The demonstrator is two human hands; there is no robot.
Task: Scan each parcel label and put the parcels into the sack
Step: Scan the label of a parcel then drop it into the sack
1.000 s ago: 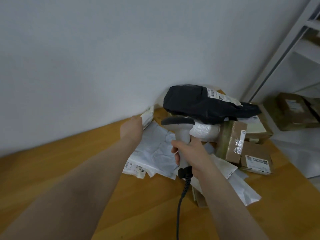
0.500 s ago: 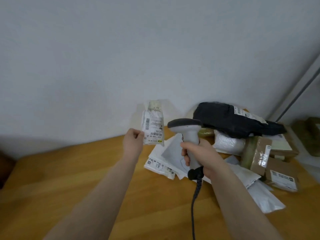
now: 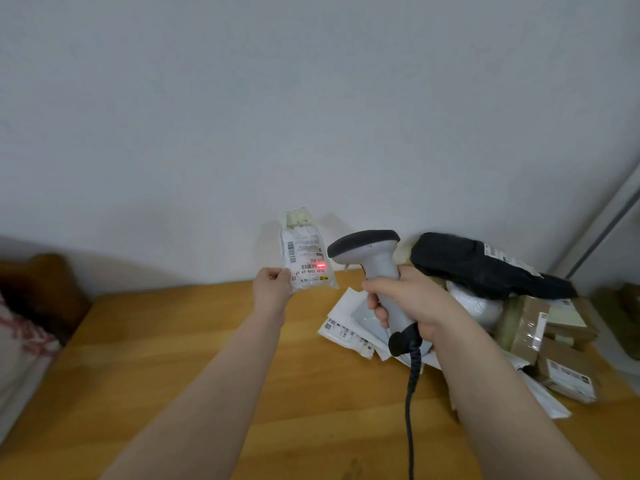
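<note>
Two hands are up, one item each. The left hand pinches the lower left corner of one small parcel: a crinkly clear-plastic pouch, held upright over the far edge of the table, with a pale lumpy wad at its top. Its white label carries two barcodes and faces the camera; one red scan spot sits on the lower one. The right hand is wrapped round the handle of one scanner, just right of the parcel and not touching it. It is smooth grey plastic with a dark rounded head and one dark cable dropping toward the near edge. The table is orange-brown wood with visible grain. The pile on the right holds one black poly bag, wrinkled and labelled, on top, and one white bubble-wrap bundle under it. There are at least three brown cardboard boxes, one glossy with tape and one with a white label. Flat white mailers overlap, so the count is unclear. At the left edge is pale fabric with red print; cannot tell whether it is the sack.
</note>
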